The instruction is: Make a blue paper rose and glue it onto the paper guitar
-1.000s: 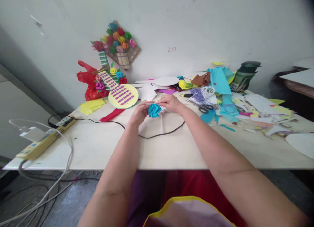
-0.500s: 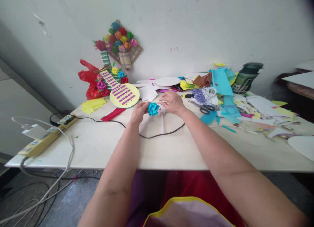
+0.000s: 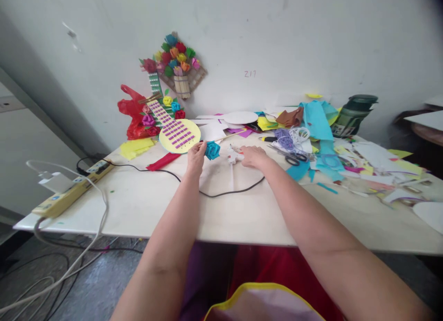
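Right hand (image 3: pixel 254 157) has moved to glue gun (image 3: pixel 232 157) (grip unclear); left hand (image 3: pixel 196 158) pinches blue flower (image 3: pixel 212 150).

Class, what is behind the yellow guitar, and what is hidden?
Behind the yellow guitar are paper roses, a green striped neck and a red bag. What its round body covers cannot be seen.

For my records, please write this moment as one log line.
left hand: holds blue flower, stick | right hand: at white tool | scissors: on table, farther right
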A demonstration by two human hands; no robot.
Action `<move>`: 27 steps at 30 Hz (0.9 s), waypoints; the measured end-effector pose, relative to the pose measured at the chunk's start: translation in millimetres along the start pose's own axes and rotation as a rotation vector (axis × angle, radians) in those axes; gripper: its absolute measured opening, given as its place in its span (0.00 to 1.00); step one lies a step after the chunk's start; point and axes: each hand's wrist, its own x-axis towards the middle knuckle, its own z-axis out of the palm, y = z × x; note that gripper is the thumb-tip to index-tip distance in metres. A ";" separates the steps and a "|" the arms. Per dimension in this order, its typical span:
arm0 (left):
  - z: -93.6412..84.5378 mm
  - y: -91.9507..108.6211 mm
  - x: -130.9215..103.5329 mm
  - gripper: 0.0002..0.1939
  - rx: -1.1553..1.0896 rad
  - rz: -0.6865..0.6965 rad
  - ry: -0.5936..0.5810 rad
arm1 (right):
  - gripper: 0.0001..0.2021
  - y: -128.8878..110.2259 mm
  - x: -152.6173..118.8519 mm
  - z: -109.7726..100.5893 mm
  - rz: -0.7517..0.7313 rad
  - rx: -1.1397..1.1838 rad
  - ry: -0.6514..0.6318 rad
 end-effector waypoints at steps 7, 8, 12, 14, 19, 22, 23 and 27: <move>0.7 0.2 -1.4 0.19 -0.017 -0.027 -0.018 | 0.21 -2.8 0.8 7.9 0.044 0.004 0.056; 0.8 0.5 -1.6 0.20 -0.022 -0.035 -0.019 | 0.20 -0.4 0.9 6.4 0.048 0.000 0.081; 0.8 1.6 -2.0 0.21 -0.027 -0.060 -0.024 | 0.13 18.9 2.3 -2.6 0.079 0.069 0.206; 0.8 1.4 -1.6 0.21 -0.027 -0.070 -0.021 | 0.11 32.6 4.1 -5.3 0.087 0.179 0.210; 0.8 -0.2 -0.6 0.19 0.006 -0.060 -0.024 | 0.09 62.0 4.5 -2.4 0.014 0.794 0.075; 1.2 -0.1 -1.6 0.18 0.029 -0.051 -0.038 | 0.14 64.4 -1.3 -3.8 -0.101 1.079 -0.006; 1.4 0.2 -2.1 0.18 0.032 -0.050 -0.046 | 0.14 62.4 -3.5 -5.7 -0.122 1.126 -0.008; 2.8 1.5 -4.0 0.18 0.027 -0.062 -0.060 | 0.15 48.3 -8.0 -14.0 -0.182 1.231 0.012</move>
